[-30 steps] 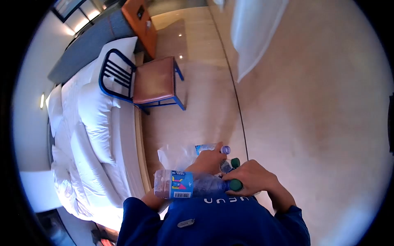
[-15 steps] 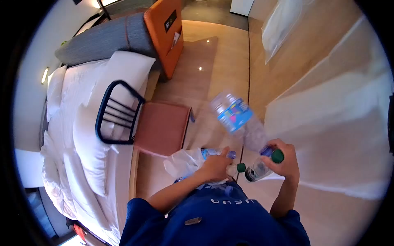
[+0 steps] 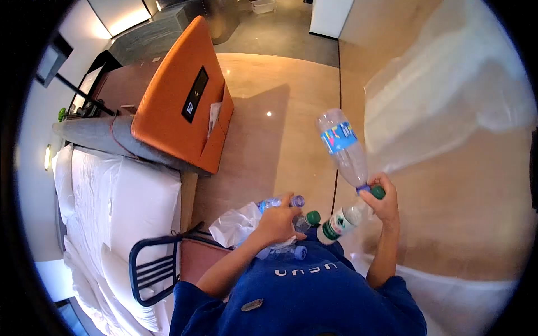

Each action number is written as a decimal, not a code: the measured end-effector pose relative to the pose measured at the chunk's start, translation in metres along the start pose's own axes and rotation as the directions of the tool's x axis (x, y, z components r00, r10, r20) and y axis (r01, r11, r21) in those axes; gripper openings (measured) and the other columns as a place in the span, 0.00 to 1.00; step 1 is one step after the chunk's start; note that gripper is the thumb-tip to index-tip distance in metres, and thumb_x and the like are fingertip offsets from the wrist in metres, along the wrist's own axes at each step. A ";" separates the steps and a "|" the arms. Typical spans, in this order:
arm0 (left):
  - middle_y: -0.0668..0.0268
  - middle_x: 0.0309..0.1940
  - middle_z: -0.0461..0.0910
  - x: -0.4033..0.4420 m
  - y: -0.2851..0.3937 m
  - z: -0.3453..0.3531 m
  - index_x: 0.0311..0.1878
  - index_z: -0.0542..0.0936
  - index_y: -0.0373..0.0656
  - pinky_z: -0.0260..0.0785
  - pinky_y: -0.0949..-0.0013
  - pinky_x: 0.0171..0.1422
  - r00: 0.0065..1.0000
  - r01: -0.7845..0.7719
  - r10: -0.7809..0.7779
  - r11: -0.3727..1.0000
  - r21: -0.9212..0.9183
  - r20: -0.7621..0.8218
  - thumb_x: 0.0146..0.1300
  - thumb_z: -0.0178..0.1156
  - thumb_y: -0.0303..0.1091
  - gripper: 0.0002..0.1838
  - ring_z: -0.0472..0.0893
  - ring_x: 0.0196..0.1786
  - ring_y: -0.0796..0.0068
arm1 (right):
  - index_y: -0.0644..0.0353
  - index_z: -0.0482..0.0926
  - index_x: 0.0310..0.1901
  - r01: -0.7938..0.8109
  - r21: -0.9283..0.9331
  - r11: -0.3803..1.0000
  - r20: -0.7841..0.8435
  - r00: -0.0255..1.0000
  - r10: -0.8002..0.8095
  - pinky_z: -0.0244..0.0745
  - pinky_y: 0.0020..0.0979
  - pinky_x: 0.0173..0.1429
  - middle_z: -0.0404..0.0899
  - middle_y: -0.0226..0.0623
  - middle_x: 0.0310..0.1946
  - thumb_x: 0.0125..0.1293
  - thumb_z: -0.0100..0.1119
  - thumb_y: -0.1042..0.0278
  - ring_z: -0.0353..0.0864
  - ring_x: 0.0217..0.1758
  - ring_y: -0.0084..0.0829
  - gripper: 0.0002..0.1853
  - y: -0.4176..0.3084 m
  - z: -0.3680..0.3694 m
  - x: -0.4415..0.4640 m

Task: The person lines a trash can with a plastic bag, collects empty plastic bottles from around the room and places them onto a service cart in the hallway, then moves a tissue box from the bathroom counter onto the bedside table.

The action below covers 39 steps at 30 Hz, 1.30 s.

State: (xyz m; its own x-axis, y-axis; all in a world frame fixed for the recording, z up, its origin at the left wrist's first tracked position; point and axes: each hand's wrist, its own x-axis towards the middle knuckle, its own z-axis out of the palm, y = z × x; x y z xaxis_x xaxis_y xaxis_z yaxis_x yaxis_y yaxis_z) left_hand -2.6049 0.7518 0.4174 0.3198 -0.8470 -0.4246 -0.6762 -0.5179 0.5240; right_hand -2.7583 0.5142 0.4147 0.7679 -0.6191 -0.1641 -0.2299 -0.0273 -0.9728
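Note:
My right hand (image 3: 385, 200) is closed round the necks of two plastic bottles. One is a clear bottle with a blue label (image 3: 339, 139), pointing base-up away from me. The other, a green-capped bottle (image 3: 338, 224), slants down toward my shirt, its green and white label showing. My left hand (image 3: 277, 223) is closed round several bottles held near my waist. Among them are a blue-capped bottle (image 3: 272, 204), another green-capped bottle (image 3: 305, 221) and a lower blue-capped bottle (image 3: 286, 253). A crumpled white plastic bag (image 3: 231, 225) hangs beside that hand; its hold is partly hidden.
A chair (image 3: 151, 269) with a dark frame stands at the lower left by the white bed (image 3: 145, 193). An orange upholstered panel (image 3: 174, 106) rises ahead on the left. Sheer white curtains (image 3: 426, 106) hang along the right side. Wooden floor (image 3: 252, 129) stretches ahead.
My view has moved forward, so the chair is lower and the orange panel nearer. The blue-label bottle points more directly ahead, and the right-hand green-capped bottle has turned its label into view.

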 end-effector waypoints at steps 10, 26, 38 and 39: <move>0.47 0.64 0.57 0.139 -0.087 -0.062 0.47 0.80 0.44 0.70 0.58 0.54 0.994 0.005 -0.012 0.998 -0.058 -0.109 0.34 0.73 0.48 0.33 0.77 0.49 0.50 | 0.60 0.70 0.34 0.301 -0.166 0.939 0.048 0.954 -0.297 0.66 0.21 0.34 0.71 0.26 0.26 0.46 0.67 0.71 0.68 0.29 0.16 0.15 -0.012 0.038 0.208; 0.54 0.64 0.59 0.466 -0.163 -0.335 0.45 0.81 0.48 0.70 0.56 0.53 0.993 -0.039 0.047 0.997 0.073 -0.104 0.34 0.72 0.54 0.32 0.77 0.47 0.50 | 0.56 0.70 0.35 -0.059 -0.135 0.989 -0.348 0.938 0.008 0.65 0.21 0.29 0.69 0.26 0.25 0.47 0.63 0.74 0.66 0.26 0.17 0.13 -0.041 -0.056 0.563; 0.54 0.66 0.55 0.676 -0.196 -0.475 0.48 0.78 0.48 0.70 0.57 0.52 1.000 0.011 -0.011 0.999 -0.041 -0.013 0.37 0.72 0.50 0.31 0.79 0.44 0.50 | 0.57 0.69 0.35 0.272 -0.039 0.962 -0.293 0.917 -0.271 0.62 0.18 0.25 0.68 0.24 0.25 0.53 0.63 0.73 0.67 0.25 0.15 0.11 -0.148 0.007 0.930; 0.52 0.65 0.55 0.689 -0.202 -0.497 0.48 0.78 0.46 0.71 0.58 0.51 0.998 0.003 -0.007 0.998 -0.061 -0.058 0.38 0.71 0.47 0.31 0.79 0.42 0.50 | 0.56 0.70 0.34 0.308 0.002 0.951 -0.336 0.896 -0.290 0.60 0.17 0.22 0.67 0.23 0.24 0.54 0.64 0.73 0.67 0.24 0.14 0.11 -0.151 0.017 0.954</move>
State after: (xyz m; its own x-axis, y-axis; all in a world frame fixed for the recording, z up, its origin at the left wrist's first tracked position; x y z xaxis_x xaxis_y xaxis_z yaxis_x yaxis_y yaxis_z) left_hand -1.9177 0.2134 0.3861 0.3627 -0.8489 -0.3844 -0.6336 -0.5271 0.5663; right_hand -1.9811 -0.0588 0.4026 0.5543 -0.8104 0.1897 0.0190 -0.2155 -0.9763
